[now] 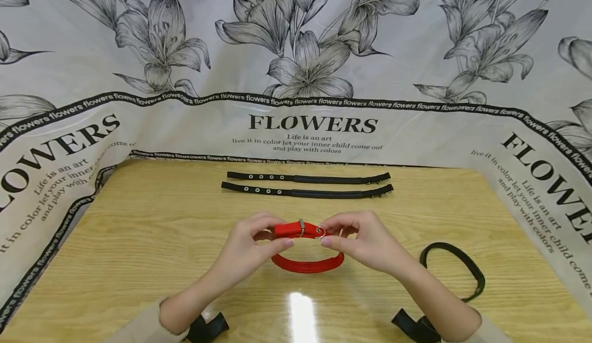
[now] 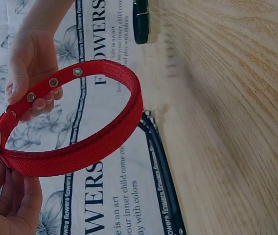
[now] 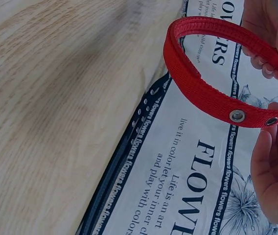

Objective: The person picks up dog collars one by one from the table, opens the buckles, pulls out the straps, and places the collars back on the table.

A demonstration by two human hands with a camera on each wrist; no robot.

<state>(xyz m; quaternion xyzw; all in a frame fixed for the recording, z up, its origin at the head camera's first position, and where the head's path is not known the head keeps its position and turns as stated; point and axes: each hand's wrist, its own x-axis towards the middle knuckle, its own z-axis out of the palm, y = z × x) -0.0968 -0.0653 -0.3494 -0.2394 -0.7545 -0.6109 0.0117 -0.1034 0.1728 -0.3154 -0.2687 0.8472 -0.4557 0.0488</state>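
A red pet collar (image 1: 307,266) forms a loop held up between both hands over the table. My left hand (image 1: 250,241) pinches it beside the metal buckle (image 1: 302,228), thumb in front. On the other side of the buckle, my right hand (image 1: 363,241) pinches the strap near a metal D-ring (image 1: 321,232). Metal eyelets (image 2: 54,82) run along the strap in the left wrist view. The padded part of the red collar (image 3: 193,93) curves away from the fingers in the right wrist view. The strap's ends are partly hidden by the fingers.
Two black collars (image 1: 324,194) lie straight, side by side, at the back of the wooden table (image 1: 152,219). A looped black collar (image 1: 478,276) rests at the right, beside my right forearm. A flower-printed cloth (image 1: 310,142) borders the table's back and sides.
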